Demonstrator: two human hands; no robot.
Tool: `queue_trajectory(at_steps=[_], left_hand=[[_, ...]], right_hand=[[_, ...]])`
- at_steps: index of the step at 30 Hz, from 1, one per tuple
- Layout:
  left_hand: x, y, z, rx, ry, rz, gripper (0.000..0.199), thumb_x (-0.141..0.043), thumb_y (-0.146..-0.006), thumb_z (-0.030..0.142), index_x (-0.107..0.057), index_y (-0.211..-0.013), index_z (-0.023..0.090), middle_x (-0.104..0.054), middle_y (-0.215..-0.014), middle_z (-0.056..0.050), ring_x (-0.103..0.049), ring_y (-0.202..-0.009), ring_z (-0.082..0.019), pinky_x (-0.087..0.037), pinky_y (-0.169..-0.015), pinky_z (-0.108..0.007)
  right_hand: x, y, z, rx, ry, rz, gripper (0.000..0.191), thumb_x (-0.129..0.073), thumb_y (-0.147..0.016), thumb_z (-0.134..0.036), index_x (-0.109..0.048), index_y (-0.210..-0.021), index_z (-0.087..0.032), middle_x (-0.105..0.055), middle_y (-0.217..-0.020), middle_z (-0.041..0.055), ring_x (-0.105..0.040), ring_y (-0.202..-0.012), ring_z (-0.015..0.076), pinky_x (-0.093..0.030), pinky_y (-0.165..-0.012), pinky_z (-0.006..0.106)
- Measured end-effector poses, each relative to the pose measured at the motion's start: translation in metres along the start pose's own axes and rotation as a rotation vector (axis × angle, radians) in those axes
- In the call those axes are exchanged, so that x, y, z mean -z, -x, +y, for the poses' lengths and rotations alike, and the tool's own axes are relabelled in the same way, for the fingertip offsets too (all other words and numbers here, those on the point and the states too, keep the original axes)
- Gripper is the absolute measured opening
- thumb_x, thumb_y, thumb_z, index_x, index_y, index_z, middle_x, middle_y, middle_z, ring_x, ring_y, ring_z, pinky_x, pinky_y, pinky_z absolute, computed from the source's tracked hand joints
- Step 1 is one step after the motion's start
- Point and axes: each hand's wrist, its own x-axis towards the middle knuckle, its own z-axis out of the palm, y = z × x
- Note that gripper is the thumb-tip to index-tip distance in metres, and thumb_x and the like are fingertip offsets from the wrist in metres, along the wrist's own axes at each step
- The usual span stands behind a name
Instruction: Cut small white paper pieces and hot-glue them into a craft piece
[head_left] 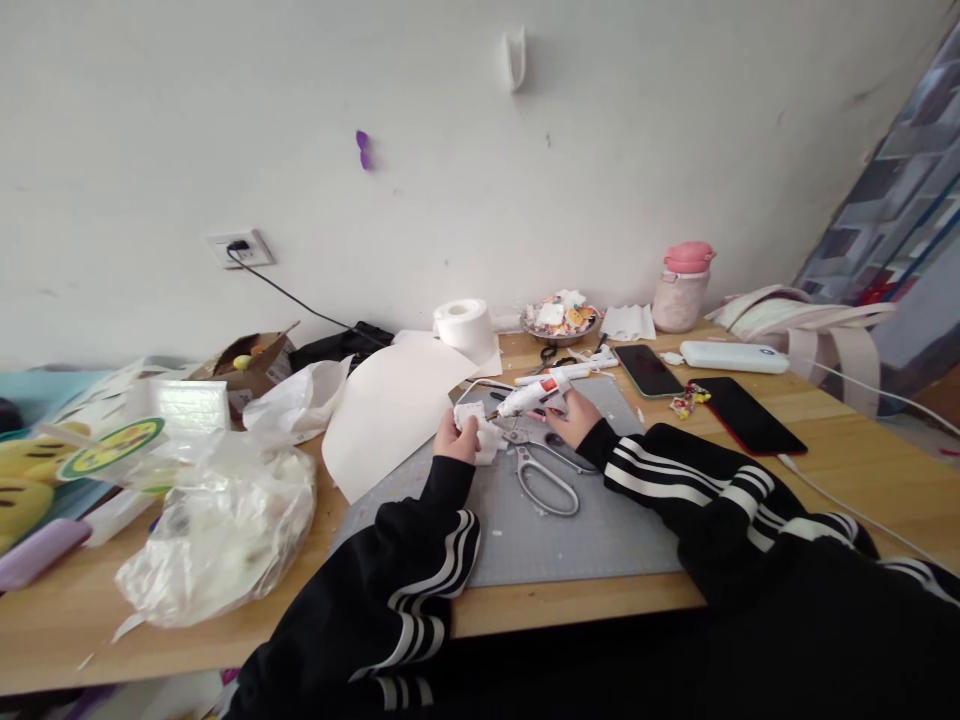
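My left hand (456,440) is closed on a small white piece (471,412) above the grey cutting mat (495,540). My right hand (574,418) is wrapped round a white glue gun (529,397), its nozzle pointing left, close to the white piece. Whether the nozzle touches the piece cannot be made out. Silver-handled scissors (551,488) lie on the mat just below the glue gun. Another white piece (489,445) shows beside my left fingers.
A large white sheet (397,400) and a paper roll (463,328) lie behind my left hand. Plastic bags (225,530) are at the left. A bowl of scraps (560,318), two phones (647,371), a power bank (735,357) and a pink bottle (681,290) stand or lie right.
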Motion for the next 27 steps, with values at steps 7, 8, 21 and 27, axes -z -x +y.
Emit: queue_trajectory(at_steps=[7,8,21,27], left_hand=[[0.0005,-0.0008,-0.0010,0.002,0.015,-0.007,0.015,-0.054,-0.064,0.028,-0.043,-0.067,0.020,-0.039,-0.041,0.011,-0.036,-0.031,-0.004,-0.026,-0.034,-0.016],[0.0005,-0.0009,-0.0012,0.002,0.017,-0.011,0.014,-0.054,-0.065,0.028,-0.043,-0.067,0.020,-0.039,-0.041,0.011,-0.036,-0.031,-0.004,-0.025,-0.034,-0.016],[0.0004,-0.0012,-0.0004,0.012,0.027,-0.004,0.012,-0.053,-0.064,0.026,-0.043,-0.068,0.019,-0.040,-0.042,0.011,-0.036,-0.031,-0.004,-0.026,-0.034,-0.016],[0.0013,-0.0003,0.0011,0.058,0.073,-0.031,0.015,-0.055,-0.064,0.028,-0.043,-0.069,0.020,-0.038,-0.034,0.012,-0.033,-0.028,-0.005,-0.020,-0.032,-0.016]], right_hand=[[0.0002,-0.0002,0.0000,0.004,-0.015,-0.020,0.033,-0.051,-0.068,-0.016,-0.056,-0.100,-0.011,-0.066,-0.088,0.0106,-0.063,-0.085,0.0221,-0.051,-0.078,0.034],[0.0002,-0.0002,0.0000,0.000,-0.016,-0.020,0.033,-0.051,-0.068,-0.015,-0.056,-0.101,-0.011,-0.066,-0.089,0.0111,-0.063,-0.085,0.0222,-0.050,-0.079,0.035],[0.0011,-0.0005,-0.0018,-0.066,-0.117,-0.029,0.035,-0.052,-0.066,-0.015,-0.057,-0.101,-0.012,-0.066,-0.093,0.0112,-0.062,-0.091,0.0232,-0.049,-0.084,0.036],[0.0019,0.0006,-0.0054,-0.173,-0.255,-0.007,0.034,-0.064,-0.059,-0.024,-0.057,-0.091,-0.017,-0.066,-0.089,0.0067,-0.063,-0.087,0.0227,-0.050,-0.082,0.036]])
